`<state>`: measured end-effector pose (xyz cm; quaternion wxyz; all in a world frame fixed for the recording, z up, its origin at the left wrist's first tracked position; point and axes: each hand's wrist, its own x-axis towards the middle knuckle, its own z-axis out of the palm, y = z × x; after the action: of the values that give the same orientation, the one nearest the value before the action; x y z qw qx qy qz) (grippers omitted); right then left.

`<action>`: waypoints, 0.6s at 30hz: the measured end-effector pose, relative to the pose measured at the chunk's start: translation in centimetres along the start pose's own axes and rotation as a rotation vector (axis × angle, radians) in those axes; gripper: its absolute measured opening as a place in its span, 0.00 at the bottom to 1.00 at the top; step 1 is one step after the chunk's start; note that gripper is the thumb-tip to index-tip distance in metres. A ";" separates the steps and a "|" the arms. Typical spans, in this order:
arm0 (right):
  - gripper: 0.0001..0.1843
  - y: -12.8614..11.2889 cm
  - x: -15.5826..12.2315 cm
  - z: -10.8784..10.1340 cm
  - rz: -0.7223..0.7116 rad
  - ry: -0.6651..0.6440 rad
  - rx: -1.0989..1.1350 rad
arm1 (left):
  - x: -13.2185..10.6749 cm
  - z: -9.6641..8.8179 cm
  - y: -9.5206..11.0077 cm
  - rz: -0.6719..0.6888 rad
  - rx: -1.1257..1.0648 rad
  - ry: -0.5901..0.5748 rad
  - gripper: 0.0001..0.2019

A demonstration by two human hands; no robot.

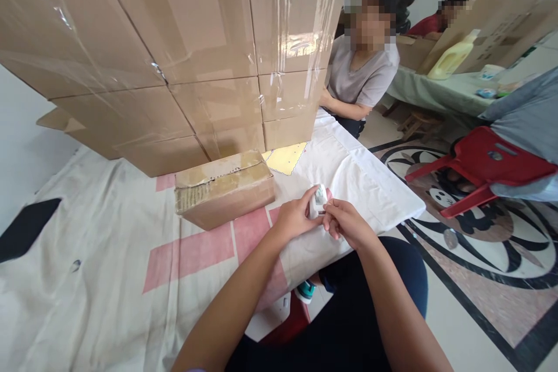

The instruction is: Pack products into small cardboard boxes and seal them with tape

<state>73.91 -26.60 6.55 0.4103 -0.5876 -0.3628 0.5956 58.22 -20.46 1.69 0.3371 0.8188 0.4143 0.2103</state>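
"Cardboard panels (pixel 211 38), glossy with clear tape (pixel 288 11), tower over a pale tablecloth (pixel 108 267). Where is the work?"

"At the near edge, where a small white object (pixel 320 195), marked by a pale greenish patch, is held in the left hand (pixel 294 218) just above the cloth."

"How is it held?"

"Thumb and forefinger bend around its sides, parted only by the object's own width."

"And the right hand (pixel 352 225)?"

"It meets the object from the other side, fingers curled toward the palm, thumb and forefinger at the lower right edge. Whether it pinches or merely touches, I cannot tell."

"Can the object be identified?"

"Too small to name."

"What surrounds the pair?"

"A taped carton (pixel 231 200) stands just left of the hands, in front of the panels. Beyond it lies a yellow sheet (pixel 288 158). At the panels' right end is a person in a grey shirt (pixel 370 72); farther right, well apart, a red chair (pixel 501 157) stands on patterned floor (pixel 492 267)."
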 end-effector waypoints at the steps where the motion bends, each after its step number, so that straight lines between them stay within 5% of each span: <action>1: 0.18 0.0 -0.1 0.1 -0.002 -0.003 0.031 | 0.0 0.0 0.0 -0.004 0.001 0.002 0.42; 18: 0.20 2.3 -0.3 0.9 0.001 0.070 0.032 | -0.2 0.3 0.3 -0.003 -0.052 0.009 0.39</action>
<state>72.90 -27.73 4.64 0.4319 -0.6017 -0.3381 0.5806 58.46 -20.82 1.64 0.3567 0.8082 0.4114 0.2242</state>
